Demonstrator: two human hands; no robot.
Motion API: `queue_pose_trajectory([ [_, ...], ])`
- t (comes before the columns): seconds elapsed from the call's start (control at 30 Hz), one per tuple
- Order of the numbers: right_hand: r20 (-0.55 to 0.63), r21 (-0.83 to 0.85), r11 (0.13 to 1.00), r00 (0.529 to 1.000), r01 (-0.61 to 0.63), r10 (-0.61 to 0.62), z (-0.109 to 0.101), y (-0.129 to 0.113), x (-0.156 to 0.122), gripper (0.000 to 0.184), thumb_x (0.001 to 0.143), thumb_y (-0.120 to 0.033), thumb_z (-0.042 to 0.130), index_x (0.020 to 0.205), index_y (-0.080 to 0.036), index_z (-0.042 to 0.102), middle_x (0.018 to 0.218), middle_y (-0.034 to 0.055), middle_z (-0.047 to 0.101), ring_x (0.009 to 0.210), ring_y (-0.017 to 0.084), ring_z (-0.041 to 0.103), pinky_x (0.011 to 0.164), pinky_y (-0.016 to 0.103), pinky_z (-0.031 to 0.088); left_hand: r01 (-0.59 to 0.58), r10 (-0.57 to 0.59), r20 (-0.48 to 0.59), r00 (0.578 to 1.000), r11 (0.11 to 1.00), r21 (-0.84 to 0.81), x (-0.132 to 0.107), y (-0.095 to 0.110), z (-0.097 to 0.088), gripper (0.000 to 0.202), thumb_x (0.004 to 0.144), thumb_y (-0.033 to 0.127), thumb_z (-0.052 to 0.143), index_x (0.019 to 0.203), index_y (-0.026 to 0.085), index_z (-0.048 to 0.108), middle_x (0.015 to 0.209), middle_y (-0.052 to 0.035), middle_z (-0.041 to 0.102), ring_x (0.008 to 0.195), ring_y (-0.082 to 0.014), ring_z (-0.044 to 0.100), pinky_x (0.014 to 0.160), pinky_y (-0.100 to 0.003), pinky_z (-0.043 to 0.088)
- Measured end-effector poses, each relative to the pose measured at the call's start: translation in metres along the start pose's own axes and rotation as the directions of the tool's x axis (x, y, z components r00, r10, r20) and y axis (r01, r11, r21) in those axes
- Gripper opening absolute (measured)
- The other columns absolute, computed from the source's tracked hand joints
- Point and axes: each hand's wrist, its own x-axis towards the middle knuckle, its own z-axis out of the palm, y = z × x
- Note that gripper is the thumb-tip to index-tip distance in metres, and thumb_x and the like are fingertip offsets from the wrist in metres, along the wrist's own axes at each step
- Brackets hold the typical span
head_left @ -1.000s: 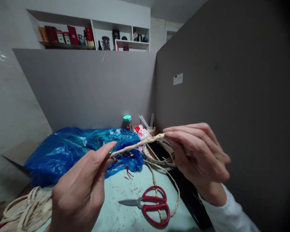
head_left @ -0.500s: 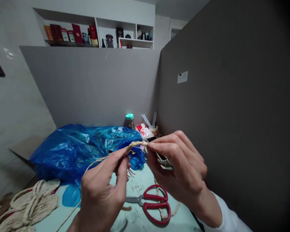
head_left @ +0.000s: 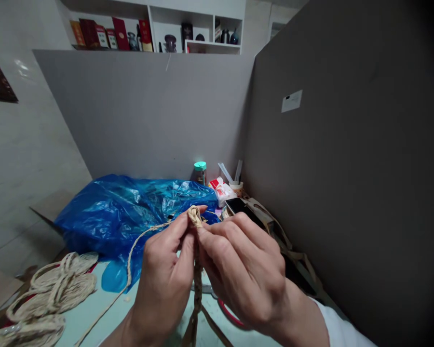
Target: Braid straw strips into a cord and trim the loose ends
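Between both hands is a braided straw-coloured cord [head_left: 194, 216], bent into a small tight loop at its top. My left hand [head_left: 162, 270] pinches the loop from the left with thumb and forefinger. My right hand [head_left: 244, 270] grips the same cord just below the loop, its fingers close against the left ones. A darker braided length [head_left: 197, 291] hangs down under the hands and splits into loose strands. A thin twisted cord [head_left: 130, 258] trails down left of my left hand. Scissors with red handles [head_left: 231, 315] lie on the table, mostly covered by my right hand.
A large blue plastic bag [head_left: 104, 212] fills the back left. Coiled braided cord [head_left: 65, 284] lies at the left edge of the pale table [head_left: 108, 320]. At the back stand a green-lidded jar [head_left: 200, 171], a red-and-white packet [head_left: 222, 190] and a phone [head_left: 240, 206]. Grey partitions [head_left: 148, 115] enclose the table.
My right hand has moved left, up against my left hand. The arched cord is now folded into a loop, and a braided length hangs below. The view has tilted down slightly.
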Motion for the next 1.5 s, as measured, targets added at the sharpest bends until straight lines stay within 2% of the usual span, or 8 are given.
queue_pose_trajectory([
  [0.27, 0.058, -0.011, 0.996, 0.994, -0.090, 0.091, 0.004, 0.002, -0.002, 0.017, 0.079, 0.001, 0.060, 0.073, -0.014, 0.054, 0.071, 0.0087, 0.065, 0.069, 0.018, 0.057, 0.061, 0.034, 0.044, 0.269, -0.257, 0.080, 0.963, 0.892, -0.364, 0.002, 0.001, -0.001, 0.035, 0.090, 0.032, 0.059, 0.123, 0.023, 0.066, 0.114, -0.0009, 0.072, 0.107, -0.0165, 0.064, 0.087, -0.018, 0.049],
  [0.4, 0.084, -0.040, 0.992, 0.988, -0.123, 0.126, 0.004, 0.001, -0.002, 0.017, 0.082, 0.000, 0.057, 0.074, -0.015, 0.054, 0.064, 0.0049, 0.058, 0.060, 0.016, 0.049, 0.059, 0.032, 0.040, 0.282, -0.261, 0.119, 0.958, 0.788, -0.547, 0.003, -0.003, -0.001, 0.030, 0.090, 0.035, 0.060, 0.117, 0.025, 0.069, 0.111, -0.0003, 0.072, 0.101, -0.0167, 0.064, 0.085, -0.021, 0.050],
  [0.7, 0.048, 0.051, 0.964, 0.965, -0.261, 0.259, -0.015, 0.014, 0.015, 0.011, 0.082, -0.002, 0.060, 0.080, -0.013, 0.059, 0.067, 0.0043, 0.059, 0.063, 0.014, 0.050, 0.062, 0.029, 0.043, 0.235, -0.248, 0.015, 0.969, 0.892, -0.387, 0.012, -0.003, -0.004, 0.015, 0.088, 0.029, 0.064, 0.099, 0.024, 0.072, 0.080, 0.0030, 0.070, 0.063, -0.0092, 0.057, 0.060, -0.018, 0.047],
  [0.83, 0.120, 0.140, 0.895, 0.905, -0.423, 0.409, -0.033, 0.026, 0.020, 0.008, 0.085, -0.006, 0.059, 0.083, -0.014, 0.059, 0.076, 0.0029, 0.059, 0.069, 0.013, 0.053, 0.066, 0.027, 0.044, 0.171, -0.141, 0.126, 0.982, 0.946, -0.276, 0.013, -0.004, -0.009, 0.014, 0.089, 0.026, 0.061, 0.095, 0.026, 0.073, 0.069, 0.0042, 0.065, 0.055, -0.0076, 0.049, 0.054, -0.016, 0.042],
  [1.0, 0.416, 0.440, 0.488, 0.653, -0.753, 0.633, -0.040, 0.045, 0.019, 0.006, 0.089, -0.018, 0.057, 0.083, -0.016, 0.059, 0.075, -0.0002, 0.056, 0.064, 0.010, 0.050, 0.055, 0.022, 0.040, 0.199, -0.045, 0.433, 0.900, 0.927, -0.317, 0.015, -0.002, -0.017, 0.019, 0.093, 0.031, 0.055, 0.089, 0.024, 0.071, 0.074, 0.0000, 0.068, 0.054, -0.0085, 0.050, 0.052, -0.018, 0.042],
  [1.2, 0.714, 0.630, -0.158, 0.488, -0.760, 0.502, -0.025, 0.063, 0.014, 0.009, 0.079, -0.019, 0.065, 0.078, -0.014, 0.057, 0.067, -0.0026, 0.050, 0.058, 0.008, 0.046, 0.052, 0.020, 0.038, 0.296, -0.046, 0.494, 0.868, 0.847, -0.441, 0.016, 0.000, -0.021, 0.016, 0.088, 0.030, 0.061, 0.086, 0.021, 0.075, 0.071, -0.0051, 0.070, 0.054, -0.0113, 0.054, 0.053, -0.021, 0.046],
  [1.33, 0.740, 0.647, -0.314, 0.473, -0.695, 0.478, -0.018, 0.063, 0.012, 0.010, 0.074, -0.016, 0.069, 0.079, -0.014, 0.060, 0.070, -0.0024, 0.052, 0.060, 0.008, 0.049, 0.056, 0.020, 0.041, 0.309, -0.006, 0.506, 0.863, 0.798, -0.518, 0.016, -0.006, -0.018, 0.013, 0.085, 0.025, 0.066, 0.091, 0.022, 0.078, 0.077, -0.0070, 0.072, 0.060, -0.0146, 0.061, 0.058, -0.025, 0.051],
  [1.5, 0.774, 0.619, -0.371, 0.458, -0.692, 0.438, -0.011, 0.059, 0.011, 0.013, 0.071, -0.018, 0.077, 0.074, -0.013, 0.065, 0.068, -0.0024, 0.058, 0.059, 0.006, 0.052, 0.056, 0.019, 0.043, 0.278, -0.021, 0.375, 0.927, 0.712, -0.645, 0.017, -0.008, -0.013, 0.011, 0.083, 0.023, 0.069, 0.085, 0.021, 0.079, 0.076, -0.0044, 0.066, 0.066, -0.0132, 0.060, 0.060, -0.022, 0.052],
])
